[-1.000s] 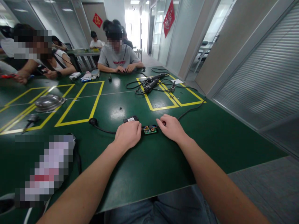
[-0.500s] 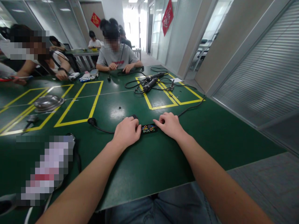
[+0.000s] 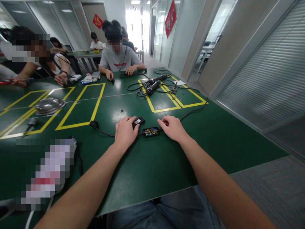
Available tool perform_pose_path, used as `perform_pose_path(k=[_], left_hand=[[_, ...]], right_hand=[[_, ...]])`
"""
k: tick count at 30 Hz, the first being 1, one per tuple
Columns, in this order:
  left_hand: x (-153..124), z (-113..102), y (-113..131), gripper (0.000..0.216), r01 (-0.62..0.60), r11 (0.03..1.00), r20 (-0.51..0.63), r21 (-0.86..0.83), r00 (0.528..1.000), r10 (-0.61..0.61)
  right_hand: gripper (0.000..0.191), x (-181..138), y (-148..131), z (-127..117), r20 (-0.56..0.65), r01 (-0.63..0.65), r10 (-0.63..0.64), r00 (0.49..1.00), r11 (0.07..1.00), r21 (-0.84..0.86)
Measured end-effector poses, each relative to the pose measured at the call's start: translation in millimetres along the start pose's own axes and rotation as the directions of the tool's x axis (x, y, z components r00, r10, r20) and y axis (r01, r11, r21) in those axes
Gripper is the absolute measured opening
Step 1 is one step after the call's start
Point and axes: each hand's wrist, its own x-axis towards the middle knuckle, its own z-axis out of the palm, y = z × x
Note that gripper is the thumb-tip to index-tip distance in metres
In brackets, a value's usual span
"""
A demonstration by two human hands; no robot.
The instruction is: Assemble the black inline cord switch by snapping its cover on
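Observation:
An opened black power adapter casing (image 3: pixel 151 132) lies on the green table with its circuit board and orange-ringed coils showing. My left hand (image 3: pixel 125 130) is closed on a black cover (image 3: pixel 141 120) with a small white label, just left of and behind the casing. From under that hand a black cord runs left to a plug (image 3: pixel 94 124). My right hand (image 3: pixel 172 127) is closed at the casing's right end, its fingers curled on the black cable (image 3: pixel 192 111) that leads off to the back right.
Electric screwdrivers (image 3: pixel 153 86) with looped cables lie in a yellow-taped box (image 3: pixel 166 109) ahead. Metal bowl (image 3: pixel 49 105) and a dark metal part (image 3: pixel 32 122) sit at left, near a blurred-out object (image 3: pixel 49 171). Co-workers, one in a grey shirt (image 3: pixel 119 58), sit across the table.
My left hand has moved slightly left, off the casing's edge, and the black cover now shows its labelled face. My right hand has barely moved. The co-worker opposite has reached to a small dark object.

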Motion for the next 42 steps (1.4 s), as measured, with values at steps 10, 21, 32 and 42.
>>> perform_pose_path(k=[10, 21, 32, 42], left_hand=[[-11, -7, 9, 0.04, -0.293, 0.945, -0.061, -0.147, 0.956, 0.287], [-19, -4, 12, 0.039, -0.492, 0.835, 0.078, -0.246, 0.849, 0.523], [-17, -2, 10, 0.035, -0.474, 0.848, 0.097, -0.238, 0.857, 0.507], [-17, -1, 12, 0.032, -0.4, 0.877, 0.084, -0.267, 0.896, 0.435]], right_hand=[[0.048, 1, 0, 0, 0.034, 0.019, -0.019, 0.999, 1.0, -0.01], [0.046, 0, -6, -3, 0.057, 0.016, -0.015, 0.998, 1.0, -0.023], [0.045, 0, -8, -1, 0.061, -0.021, 0.022, 0.998, 1.0, -0.019], [0.04, -1, -13, 0, 0.074, 0.017, -0.012, 0.997, 0.998, -0.064]])
